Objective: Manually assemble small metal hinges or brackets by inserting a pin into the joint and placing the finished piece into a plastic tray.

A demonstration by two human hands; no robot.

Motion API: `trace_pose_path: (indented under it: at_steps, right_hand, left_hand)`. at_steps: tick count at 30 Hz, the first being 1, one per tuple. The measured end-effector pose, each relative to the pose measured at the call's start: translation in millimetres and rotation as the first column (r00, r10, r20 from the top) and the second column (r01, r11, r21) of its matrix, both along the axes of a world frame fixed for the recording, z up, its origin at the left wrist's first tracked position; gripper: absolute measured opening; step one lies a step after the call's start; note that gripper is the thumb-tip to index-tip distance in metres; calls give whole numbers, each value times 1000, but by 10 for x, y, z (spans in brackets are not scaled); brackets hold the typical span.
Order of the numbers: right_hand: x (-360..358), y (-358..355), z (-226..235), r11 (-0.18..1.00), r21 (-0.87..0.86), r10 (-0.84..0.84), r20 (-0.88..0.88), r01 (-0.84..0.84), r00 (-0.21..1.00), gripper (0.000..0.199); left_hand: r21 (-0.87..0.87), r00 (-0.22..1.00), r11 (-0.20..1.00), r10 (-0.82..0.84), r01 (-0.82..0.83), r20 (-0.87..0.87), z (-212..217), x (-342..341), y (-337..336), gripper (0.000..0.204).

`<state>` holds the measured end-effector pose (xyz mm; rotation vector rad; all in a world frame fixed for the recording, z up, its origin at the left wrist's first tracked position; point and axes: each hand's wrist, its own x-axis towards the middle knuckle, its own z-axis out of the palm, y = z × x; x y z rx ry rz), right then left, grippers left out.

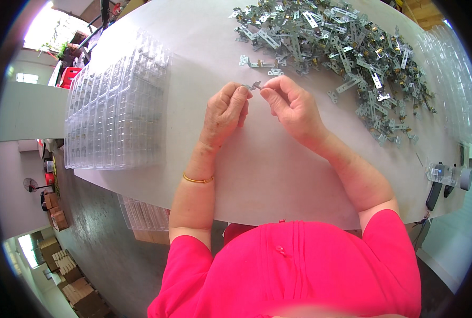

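Observation:
Between my two hands is a small metal bracket, held above the middle of the white table. The fingers of my left hand pinch its left end. At its right end, my right hand grips it between thumb and forefinger. My fingertips cover much of the piece, so its full shape is hidden. Just beyond my hands lie a couple of loose metal brackets. They border a wide heap of similar silvery metal pieces, some with brass-coloured parts, spread over the far right.
Tall stacks of clear plastic trays stand on the table at left. More clear trays line the right edge. A clear bottle lies at the right, near a black tool-like object. Below the left edge sits another tray stack.

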<state>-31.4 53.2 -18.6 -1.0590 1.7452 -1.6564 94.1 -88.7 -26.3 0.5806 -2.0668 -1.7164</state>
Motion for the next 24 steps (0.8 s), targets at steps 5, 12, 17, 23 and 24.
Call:
trace_pose_path:
  at_steps: [5, 12, 17, 23, 24]
  right_hand:
    - [31, 2, -12, 999, -36, -22, 41, 24, 999, 14]
    - [27, -7, 27, 1000, 12, -4, 115, 3, 993, 12]
    - [-7, -17, -64, 991, -95, -121, -291, 97, 949, 7]
    - [-51, -38, -107, 950, -248, -231, -153, 189, 961, 6]
    - [-61, -32, -80, 950, -248, -232, -153, 190, 961, 6]
  left_hand:
    - [-165, 998, 985, 60, -57, 13, -47, -10, 11, 25]
    - [-443, 998, 896, -4, -28, -70, -91, -33, 37, 15]
    - [-520, 995, 853, -24, -33, -102, -70, -29, 62, 13]
    - [-537, 990, 835, -139, 122, 9, -39, -24, 104, 15]
    - [-313, 995, 944, -99, 99, 18, -33, -19, 101, 18]
